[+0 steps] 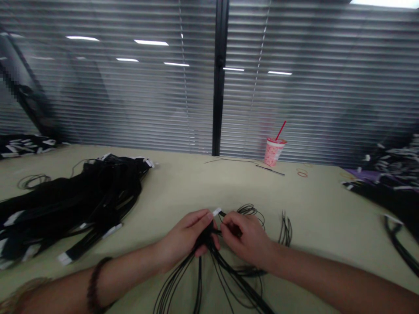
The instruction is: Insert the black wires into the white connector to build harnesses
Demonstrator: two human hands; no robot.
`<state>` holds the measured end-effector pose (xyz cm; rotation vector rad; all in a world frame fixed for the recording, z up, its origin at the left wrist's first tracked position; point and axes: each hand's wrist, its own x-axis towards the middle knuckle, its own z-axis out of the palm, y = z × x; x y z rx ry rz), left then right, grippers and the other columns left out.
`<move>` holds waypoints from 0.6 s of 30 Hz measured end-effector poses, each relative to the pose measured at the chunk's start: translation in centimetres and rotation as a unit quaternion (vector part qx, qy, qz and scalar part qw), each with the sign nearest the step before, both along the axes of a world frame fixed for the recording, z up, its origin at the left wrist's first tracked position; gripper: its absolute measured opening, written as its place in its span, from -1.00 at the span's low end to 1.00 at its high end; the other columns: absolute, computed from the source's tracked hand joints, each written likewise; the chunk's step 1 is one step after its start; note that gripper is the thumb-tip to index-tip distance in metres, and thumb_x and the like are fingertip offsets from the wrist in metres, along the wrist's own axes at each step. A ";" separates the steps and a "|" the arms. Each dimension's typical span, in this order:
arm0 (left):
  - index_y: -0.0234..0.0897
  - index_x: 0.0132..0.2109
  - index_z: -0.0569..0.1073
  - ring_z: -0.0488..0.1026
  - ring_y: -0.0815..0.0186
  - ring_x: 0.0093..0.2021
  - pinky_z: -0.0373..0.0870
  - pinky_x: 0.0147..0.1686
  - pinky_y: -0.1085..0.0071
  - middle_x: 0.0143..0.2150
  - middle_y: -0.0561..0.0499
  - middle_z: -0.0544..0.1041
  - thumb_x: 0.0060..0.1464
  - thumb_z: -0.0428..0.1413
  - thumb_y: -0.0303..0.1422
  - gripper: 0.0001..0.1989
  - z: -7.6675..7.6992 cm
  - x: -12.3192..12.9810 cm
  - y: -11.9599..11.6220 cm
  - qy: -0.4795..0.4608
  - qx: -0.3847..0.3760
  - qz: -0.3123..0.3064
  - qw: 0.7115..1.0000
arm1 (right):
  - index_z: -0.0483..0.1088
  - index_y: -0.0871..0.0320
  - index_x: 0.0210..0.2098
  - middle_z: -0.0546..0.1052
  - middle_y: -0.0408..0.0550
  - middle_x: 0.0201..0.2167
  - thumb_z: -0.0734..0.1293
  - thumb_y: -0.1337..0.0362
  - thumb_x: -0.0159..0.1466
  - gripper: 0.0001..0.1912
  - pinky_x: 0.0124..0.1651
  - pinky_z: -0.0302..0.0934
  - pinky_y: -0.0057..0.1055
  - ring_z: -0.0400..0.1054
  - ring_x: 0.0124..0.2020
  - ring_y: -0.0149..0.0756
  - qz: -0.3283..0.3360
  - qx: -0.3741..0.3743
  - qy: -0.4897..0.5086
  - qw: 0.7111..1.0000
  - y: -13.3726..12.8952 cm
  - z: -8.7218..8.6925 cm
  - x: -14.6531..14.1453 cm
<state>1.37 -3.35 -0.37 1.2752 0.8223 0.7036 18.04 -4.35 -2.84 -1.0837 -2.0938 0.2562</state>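
1. Left hand [193,229], lower centre of the frame: closed around black wires [205,235], which fan toward the bottom edge.
2. Right hand [247,237], just right of it: thumb and forefinger pinched together at the wires.
3. Black heap [101,183]: left side.
4. Cup [274,152], 1 straw [280,130]: right of centre.

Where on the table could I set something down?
Bare table lies beyond the left hand and right hand, short of the cup, and between the loose wires and right black pile. Crowded: around both hands and the left black pile.
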 end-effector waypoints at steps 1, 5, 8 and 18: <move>-0.34 -0.35 0.32 0.13 0.54 -0.72 -0.06 -0.72 0.58 -0.55 -0.03 0.45 0.07 -0.11 -0.15 -0.68 0.0 0.0 0.1 -0.005 -0.008 0.008 1.000 | 0.27 0.18 -0.46 0.27 -0.26 -0.70 0.18 0.35 0.13 -0.93 -0.59 -0.08 -0.59 0.10 -0.69 -0.55 0.001 -0.005 0.017 1.000 0.1 -0.1 0.0; -0.33 -0.33 0.27 0.10 0.56 -0.73 -0.08 -0.70 0.58 -0.52 -0.04 0.47 0.08 -0.12 -0.16 -0.71 0.0 -0.1 0.4 -0.032 -0.037 0.057 0.997 | 0.29 0.19 -0.35 0.25 -0.30 -0.71 0.23 0.39 0.05 -0.87 -0.58 -0.02 -0.60 0.11 -0.69 -0.55 0.003 -0.023 0.075 0.997 1.5 -0.2 1.0; -0.30 -0.32 0.24 0.12 0.57 -0.70 -0.06 -0.67 0.59 -0.44 -0.07 0.50 0.07 -0.11 -0.14 -0.71 -0.3 0.0 0.5 -0.055 -0.042 0.080 0.994 | 0.30 0.20 -0.42 0.24 -0.28 -0.70 0.24 0.40 0.02 -0.91 -0.59 0.00 -0.59 0.11 -0.67 -0.54 -0.005 -0.049 0.102 0.994 3.3 0.0 2.6; -0.30 -0.29 0.23 0.12 0.59 -0.69 -0.07 -0.66 0.61 -0.36 -0.15 0.52 0.08 -0.11 -0.12 -0.71 -0.1 -0.1 0.7 -0.082 -0.053 0.054 0.994 | 0.21 0.21 -0.54 0.28 -0.24 -0.69 0.42 0.21 -0.13 -0.69 -0.60 -0.04 -0.57 0.12 -0.66 -0.51 -0.097 -0.169 0.294 0.936 8.1 -1.0 5.9</move>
